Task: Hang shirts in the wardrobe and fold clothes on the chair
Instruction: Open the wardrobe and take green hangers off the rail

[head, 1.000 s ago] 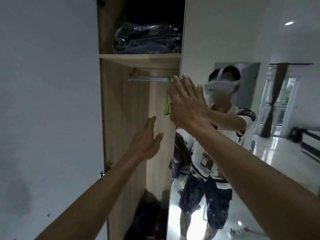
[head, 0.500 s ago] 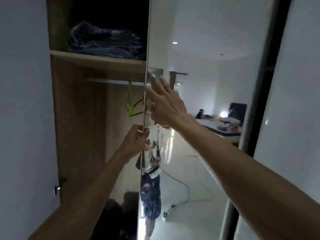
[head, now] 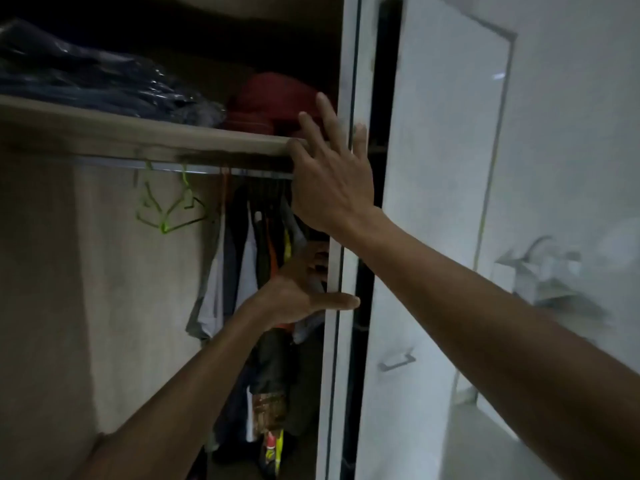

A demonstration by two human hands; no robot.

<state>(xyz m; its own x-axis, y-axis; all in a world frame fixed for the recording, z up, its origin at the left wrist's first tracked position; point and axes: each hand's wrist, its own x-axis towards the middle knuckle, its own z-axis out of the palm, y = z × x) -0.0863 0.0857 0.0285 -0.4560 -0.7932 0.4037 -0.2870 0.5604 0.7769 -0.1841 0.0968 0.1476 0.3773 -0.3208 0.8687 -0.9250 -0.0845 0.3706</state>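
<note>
— Dim wardrobe (head: 114, 306) interior fills the head view. What's inside?

— Shirts (head: 249, 258) hang bunched from the rail (head: 207, 170), just left of the sliding door (head: 341, 216). Two green hangers (head: 166, 206) hang bare beside them. On the shelf (head: 145, 138) above lie plastic-wrapped dark clothes (head: 97, 81) and something red (head: 273, 102).

— And the hands?

— The right hand (head: 329, 178) lies flat on the door's edge, fingers straight and spread, holding nothing. The left hand (head: 301, 292), lower down, grips that same edge: thumb across the front, fingers curled behind it, next to the shirts.

— The chair?

— Outside this view.
</note>
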